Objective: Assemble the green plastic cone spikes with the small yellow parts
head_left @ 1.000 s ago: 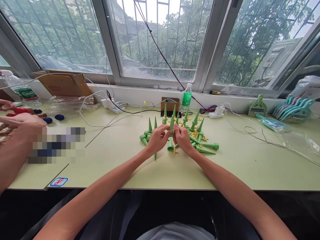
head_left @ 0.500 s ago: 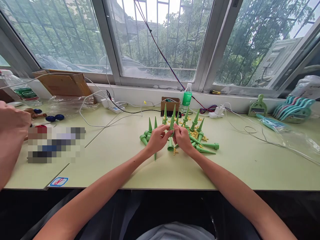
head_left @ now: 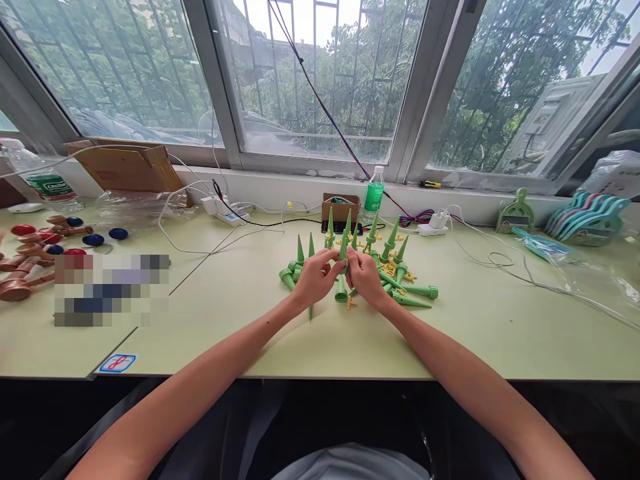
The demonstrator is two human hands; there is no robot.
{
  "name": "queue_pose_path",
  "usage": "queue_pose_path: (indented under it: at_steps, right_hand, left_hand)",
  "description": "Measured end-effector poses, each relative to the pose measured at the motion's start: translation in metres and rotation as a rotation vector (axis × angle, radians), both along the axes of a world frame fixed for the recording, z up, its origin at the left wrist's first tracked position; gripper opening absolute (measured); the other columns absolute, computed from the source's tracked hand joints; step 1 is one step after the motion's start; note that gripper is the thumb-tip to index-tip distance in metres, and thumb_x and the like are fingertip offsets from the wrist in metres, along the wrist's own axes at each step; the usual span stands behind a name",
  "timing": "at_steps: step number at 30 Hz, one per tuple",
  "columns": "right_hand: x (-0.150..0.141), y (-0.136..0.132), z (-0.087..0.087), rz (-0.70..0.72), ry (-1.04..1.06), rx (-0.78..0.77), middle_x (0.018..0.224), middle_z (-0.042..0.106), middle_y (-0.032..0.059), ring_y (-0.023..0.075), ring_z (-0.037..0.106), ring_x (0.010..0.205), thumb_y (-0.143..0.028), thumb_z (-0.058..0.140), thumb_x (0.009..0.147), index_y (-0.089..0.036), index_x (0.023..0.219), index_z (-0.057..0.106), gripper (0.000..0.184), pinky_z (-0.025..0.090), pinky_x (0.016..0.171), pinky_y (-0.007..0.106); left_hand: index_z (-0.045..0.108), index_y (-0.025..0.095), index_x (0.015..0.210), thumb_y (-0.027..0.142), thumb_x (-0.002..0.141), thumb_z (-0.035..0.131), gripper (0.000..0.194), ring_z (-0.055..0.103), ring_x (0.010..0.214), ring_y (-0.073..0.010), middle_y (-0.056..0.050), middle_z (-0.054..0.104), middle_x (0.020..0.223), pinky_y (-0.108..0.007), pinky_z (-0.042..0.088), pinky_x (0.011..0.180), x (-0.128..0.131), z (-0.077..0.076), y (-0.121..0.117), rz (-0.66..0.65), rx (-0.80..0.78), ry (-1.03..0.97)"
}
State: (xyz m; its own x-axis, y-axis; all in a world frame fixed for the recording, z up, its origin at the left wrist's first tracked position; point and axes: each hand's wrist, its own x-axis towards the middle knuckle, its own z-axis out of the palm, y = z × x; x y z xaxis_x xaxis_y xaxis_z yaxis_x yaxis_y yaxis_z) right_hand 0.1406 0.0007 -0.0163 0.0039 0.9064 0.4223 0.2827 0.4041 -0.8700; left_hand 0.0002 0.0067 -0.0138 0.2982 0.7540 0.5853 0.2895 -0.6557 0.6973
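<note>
Both my hands meet over a cluster of green plastic plant watering spikes at the middle of the table. My left hand (head_left: 319, 275) is closed, fingers and thumb pinching a green watering spike (head_left: 343, 251) whose tip points up. On its other side my right hand (head_left: 364, 273) is closed against the same spike; its fingertips are partly hidden. Several more spikes stand upright behind, such as one spike (head_left: 391, 241), and others lie flat, like the spike (head_left: 420, 291) at the right. Small yellow valve pieces (head_left: 393, 269) are heaped beside my right hand.
Wooden kendama toys (head_left: 30, 263) with red and blue balls lie at the left. A green-labelled bottle (head_left: 374, 193) and a small cardboard box (head_left: 341, 208) stand at the back. White cables (head_left: 500, 257) cross the right side, near teal dustpans (head_left: 585, 217).
The other person's arm at the left has drawn back almost out of view, uncovering the wooden toys. My own hands have hardly moved on the spike.
</note>
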Motion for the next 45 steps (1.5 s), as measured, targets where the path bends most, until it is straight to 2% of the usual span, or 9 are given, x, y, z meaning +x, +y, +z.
queue_pose_path:
  at_steps: [22, 45]
  right_hand:
    - [0.0003, -0.0008, 0.0010, 0.009, -0.027, -0.003, 0.039, 0.040, -0.0042, 0.0113, 0.038, 0.038, -0.057, 0.033, 0.095, -0.022, 0.060, 0.042, 0.051, 0.030, 0.045, 0.027]
    - [0.0007, -0.0002, 0.0002, 0.013, -0.034, -0.003, 0.040, 0.040, -0.0043, 0.0111, 0.038, 0.039, -0.055, 0.032, 0.096, -0.022, 0.059, 0.039, 0.050, 0.031, 0.047, 0.026]
  left_hand:
    - [0.062, 0.017, 0.087, 0.043, 0.090, 0.053, 0.027, 0.040, 0.051, -0.0044, -0.002, 0.056, 0.084, -0.018, 0.039, 0.045, -0.0005, 0.0004, 0.0005, 0.011, 0.018, 0.018]
    - [0.060, 0.017, 0.084, 0.045, 0.089, 0.053, 0.028, 0.039, 0.050, -0.0046, 0.000, 0.051, 0.080, -0.019, 0.039, 0.045, 0.0006, 0.0015, -0.0003, 0.033, -0.005, 0.027]
